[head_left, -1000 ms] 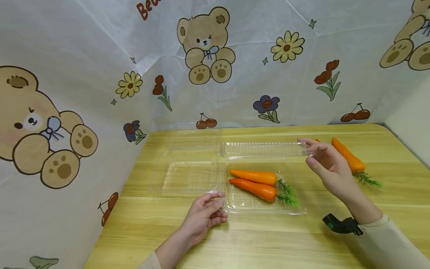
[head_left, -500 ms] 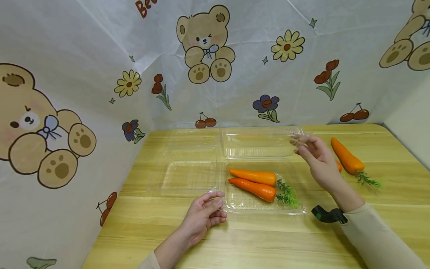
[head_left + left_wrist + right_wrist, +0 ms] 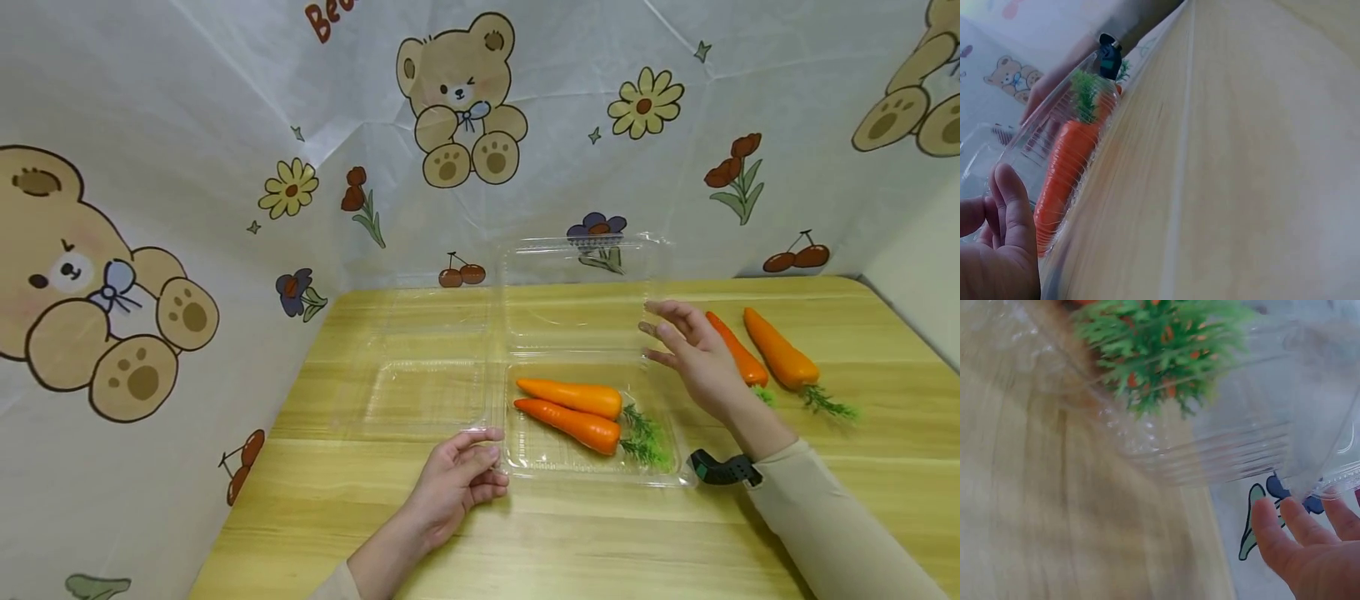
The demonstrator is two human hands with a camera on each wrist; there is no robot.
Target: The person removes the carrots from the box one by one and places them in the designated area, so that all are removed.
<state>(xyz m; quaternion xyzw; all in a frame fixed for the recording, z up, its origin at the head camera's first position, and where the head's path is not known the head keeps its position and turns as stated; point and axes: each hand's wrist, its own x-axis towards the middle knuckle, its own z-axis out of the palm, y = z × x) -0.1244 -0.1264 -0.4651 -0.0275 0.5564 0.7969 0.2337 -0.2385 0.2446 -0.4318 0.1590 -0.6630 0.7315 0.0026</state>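
Observation:
A clear plastic clamshell box (image 3: pixel 592 479) lies with its lid (image 3: pixel 581 292) tilted up and back. Inside its base are two orange carrots (image 3: pixel 573 423) with green tops, side by side. My left hand (image 3: pixel 461 479) pinches the box's near left corner between thumb and fingers; in the left wrist view, the hand (image 3: pixel 1007 231) is beside the ribbed wall. At the lid's right edge is my right hand (image 3: pixel 693 354), fingers spread and fairly straight. The right wrist view has these fingertips (image 3: pixel 1266 509) right at the clear plastic near the hinge.
Left of it lies another clear box (image 3: pixel 423 392), opened flat and hard to see. Two more carrots (image 3: pixel 780 350) (image 3: pixel 738 354) lie on the wooden table (image 3: pixel 585 542) behind the right hand. A bear-print cloth (image 3: pixel 540 200) hangs behind the table.
The lid has swung up and back from a low angle over the carrots. My right hand has moved left along with it and uncovered a carrot behind. The left hand has stayed put.

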